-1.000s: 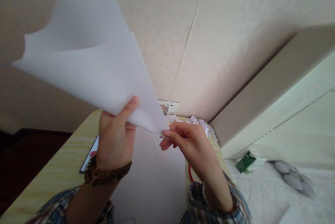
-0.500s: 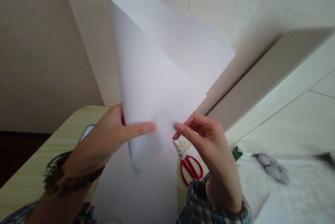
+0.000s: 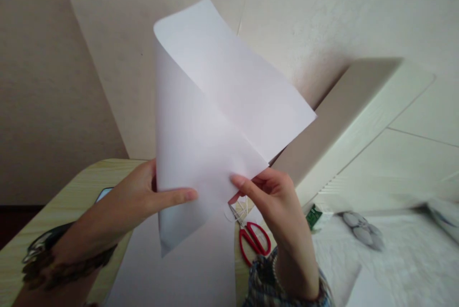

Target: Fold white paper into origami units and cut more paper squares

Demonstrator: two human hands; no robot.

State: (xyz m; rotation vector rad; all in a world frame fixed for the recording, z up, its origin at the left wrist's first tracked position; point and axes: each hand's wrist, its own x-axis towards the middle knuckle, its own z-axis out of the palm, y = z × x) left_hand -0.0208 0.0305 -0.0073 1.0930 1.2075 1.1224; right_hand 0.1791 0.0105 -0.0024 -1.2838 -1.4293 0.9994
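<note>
So I've got this folded sheet of white paper (image 3: 201,125) up in the air over the table (image 3: 77,206), both hands on it. My left hand (image 3: 150,192) is pinching its lower left edge, thumb laid flat across the front, other fingers mostly hidden behind. My right hand (image 3: 268,192) grips the lower right edge between thumb and fingers, barely apart with just the paper between, right above the red-handled scissors (image 3: 254,240)

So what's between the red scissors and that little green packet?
In the head view, the right hand and its wrist come between the red scissors and the green packet.
</note>
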